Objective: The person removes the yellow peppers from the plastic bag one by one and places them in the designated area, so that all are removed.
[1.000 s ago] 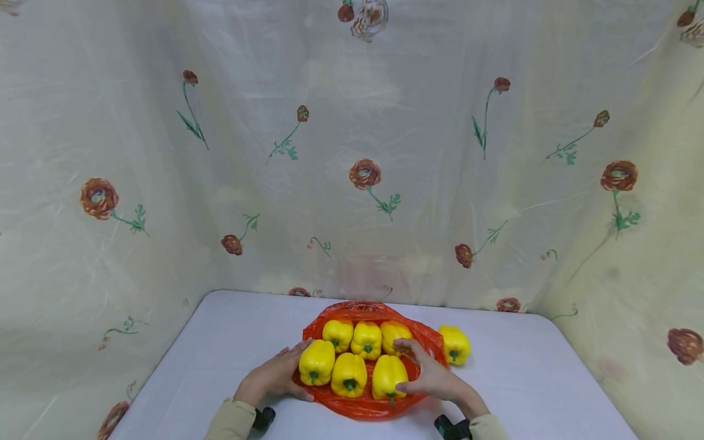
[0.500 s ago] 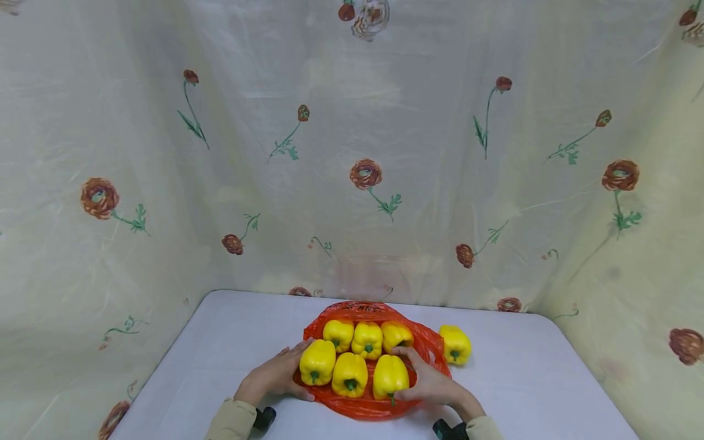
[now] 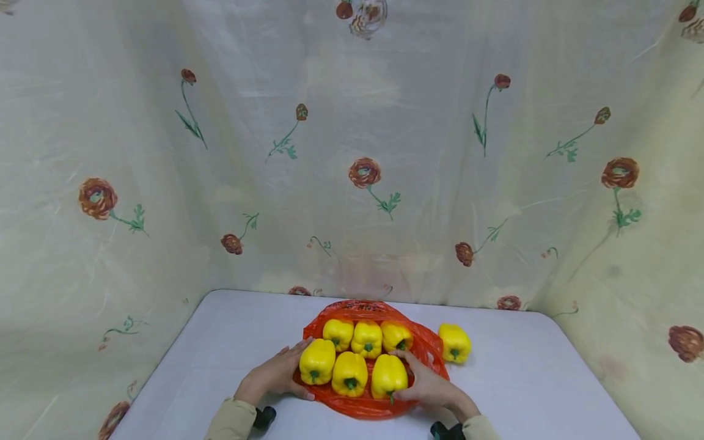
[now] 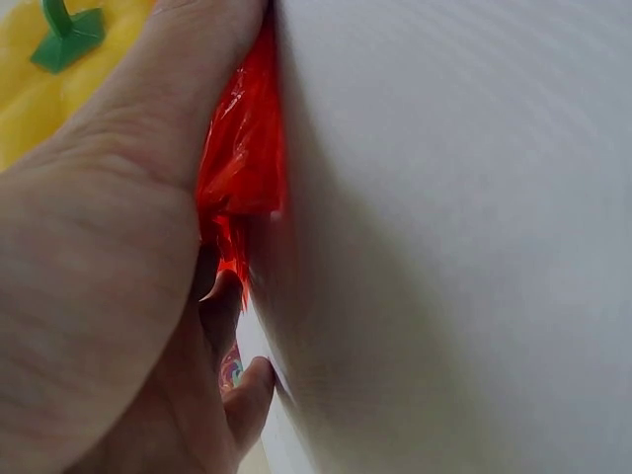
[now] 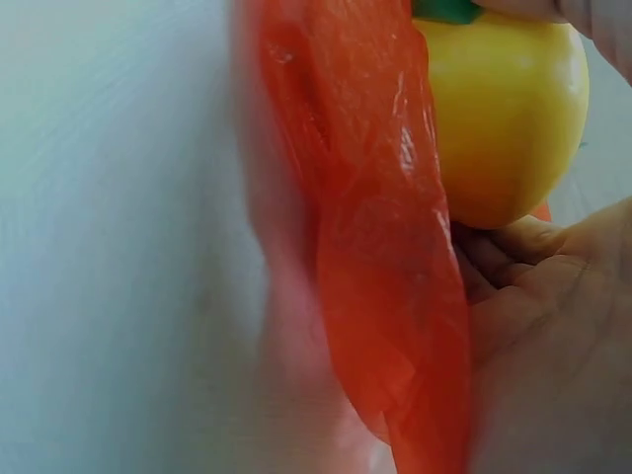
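Note:
A red plastic bag (image 3: 357,408) lies spread on the table, with several yellow bell peppers on it in two rows of three. My right hand (image 3: 429,384) grips the front right bell pepper (image 3: 387,374), thumb near its green stem and fingers around its far side. In the right wrist view, that bell pepper (image 5: 509,118) sits between thumb and fingers, beside the raised bag edge (image 5: 375,227). My left hand (image 3: 277,374) rests along the bag's left side with fingers extended, against the front left bell pepper (image 3: 317,362). The left wrist view shows red bag film (image 4: 247,148) beside that hand.
One more yellow bell pepper (image 3: 454,343) stands on the white table (image 3: 528,379), just right of the bag. A flowered curtain (image 3: 418,201) hangs behind the table and along both sides. Each wrist wears a dark camera mount (image 3: 265,418).
My right hand has moved slightly left, and its fingers have come down from the back right bell pepper to close around the front right one. The left hand has stayed in place.

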Demonstrator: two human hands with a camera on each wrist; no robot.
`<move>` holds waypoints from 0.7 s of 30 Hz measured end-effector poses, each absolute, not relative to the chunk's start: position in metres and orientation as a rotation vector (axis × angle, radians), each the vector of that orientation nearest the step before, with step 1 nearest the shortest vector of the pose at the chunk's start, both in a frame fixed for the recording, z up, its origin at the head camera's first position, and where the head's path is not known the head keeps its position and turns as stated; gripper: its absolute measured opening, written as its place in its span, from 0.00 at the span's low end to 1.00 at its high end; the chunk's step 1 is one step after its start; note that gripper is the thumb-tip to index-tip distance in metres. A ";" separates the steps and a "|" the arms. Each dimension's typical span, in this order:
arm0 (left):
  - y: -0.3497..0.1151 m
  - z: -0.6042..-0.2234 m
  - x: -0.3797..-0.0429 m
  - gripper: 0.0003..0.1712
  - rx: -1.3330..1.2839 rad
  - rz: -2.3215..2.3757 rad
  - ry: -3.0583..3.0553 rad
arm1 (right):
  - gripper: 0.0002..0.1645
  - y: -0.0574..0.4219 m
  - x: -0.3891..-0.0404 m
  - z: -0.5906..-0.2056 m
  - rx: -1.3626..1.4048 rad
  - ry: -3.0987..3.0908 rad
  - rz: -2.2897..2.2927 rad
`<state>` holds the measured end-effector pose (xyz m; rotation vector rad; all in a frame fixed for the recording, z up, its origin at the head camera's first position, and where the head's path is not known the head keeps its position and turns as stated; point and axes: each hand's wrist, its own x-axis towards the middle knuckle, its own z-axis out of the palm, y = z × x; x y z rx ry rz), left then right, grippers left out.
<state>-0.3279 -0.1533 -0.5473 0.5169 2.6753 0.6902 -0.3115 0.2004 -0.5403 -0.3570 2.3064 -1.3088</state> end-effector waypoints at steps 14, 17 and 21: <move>-0.154 -0.550 -0.329 0.65 0.519 0.691 2.674 | 0.52 0.198 -0.311 -0.541 -0.393 2.304 -1.339; -0.154 -0.551 -0.330 0.65 0.520 0.683 2.678 | 0.52 0.197 -0.311 -0.541 -0.397 2.304 -1.346; -0.154 -0.551 -0.330 0.65 0.520 0.686 2.678 | 0.52 0.196 -0.310 -0.539 -0.395 2.308 -1.346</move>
